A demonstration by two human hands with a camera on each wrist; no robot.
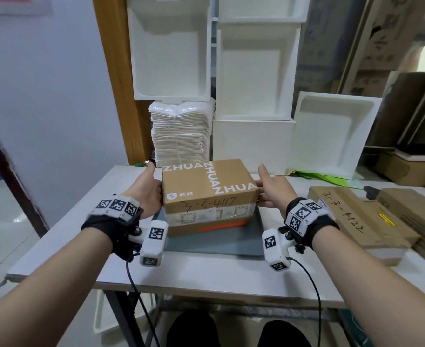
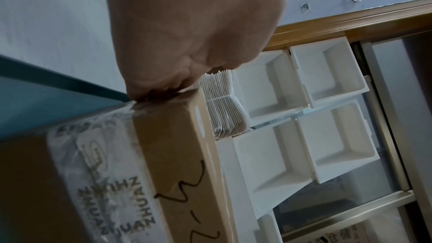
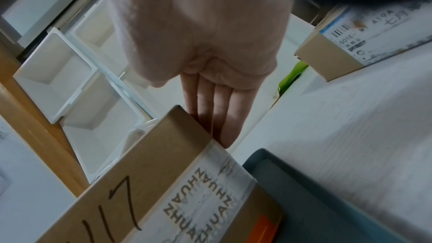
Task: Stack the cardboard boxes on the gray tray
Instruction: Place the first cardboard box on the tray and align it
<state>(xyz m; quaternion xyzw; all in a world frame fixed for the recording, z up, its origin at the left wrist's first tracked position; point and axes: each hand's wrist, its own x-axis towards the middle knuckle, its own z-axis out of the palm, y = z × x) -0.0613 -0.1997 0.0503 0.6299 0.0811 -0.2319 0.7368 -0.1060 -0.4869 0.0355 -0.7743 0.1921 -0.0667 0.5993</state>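
Observation:
A brown cardboard box (image 1: 206, 181) printed ZHUAN, with handwritten numbers on its front, sits on top of a lower cardboard box (image 1: 206, 229) that has an orange label. Both stand on the gray tray (image 1: 219, 245) on the white table. My left hand (image 1: 151, 189) presses its palm flat against the top box's left end, thumb up. My right hand (image 1: 271, 189) lies flat on the right end. The right wrist view shows its fingers (image 3: 219, 115) straight along the box (image 3: 151, 163), above the tray (image 3: 315, 200). In the left wrist view the palm (image 2: 187, 34) meets the box (image 2: 168, 154); its fingers are hidden.
More flat cardboard boxes (image 1: 356, 216) lie on the table's right side, one with a printed label (image 3: 350, 43). White foam containers (image 1: 254, 78) and a stack of white packets (image 1: 181, 134) stand behind the table. A green bag (image 1: 311, 175) lies at the back right.

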